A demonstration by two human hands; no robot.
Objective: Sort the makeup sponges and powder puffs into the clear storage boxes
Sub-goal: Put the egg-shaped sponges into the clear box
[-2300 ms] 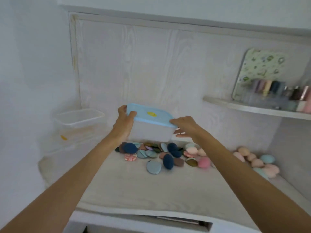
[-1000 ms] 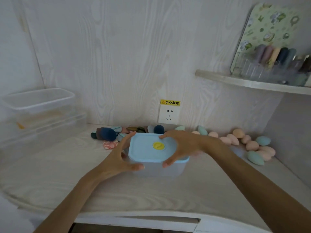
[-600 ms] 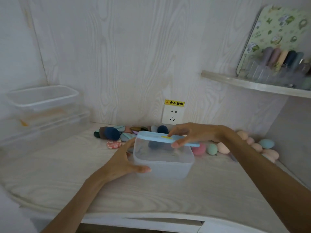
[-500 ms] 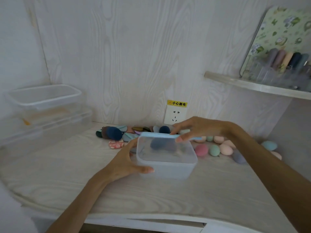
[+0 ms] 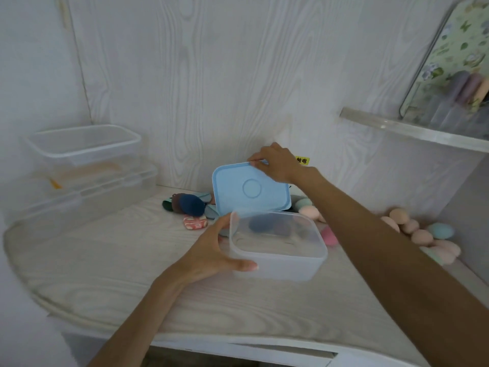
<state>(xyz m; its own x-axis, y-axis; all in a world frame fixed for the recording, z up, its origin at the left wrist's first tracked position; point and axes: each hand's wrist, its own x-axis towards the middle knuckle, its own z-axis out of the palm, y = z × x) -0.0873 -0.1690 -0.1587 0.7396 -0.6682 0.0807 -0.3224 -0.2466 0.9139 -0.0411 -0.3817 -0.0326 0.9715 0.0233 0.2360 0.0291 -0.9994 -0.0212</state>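
Head view: left hand fingers clasp empty clear box; right hand pinches lifted lid.

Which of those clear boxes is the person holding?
The small clear box at mid-desk, steadied by the left hand; the two larger stacked boxes sit untouched by the left wall.

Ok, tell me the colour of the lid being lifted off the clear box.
Light blue lid, its underside with a moulded circle, seen in the head view.

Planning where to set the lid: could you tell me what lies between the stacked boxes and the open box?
Head view: bare desk, puffs farther back.
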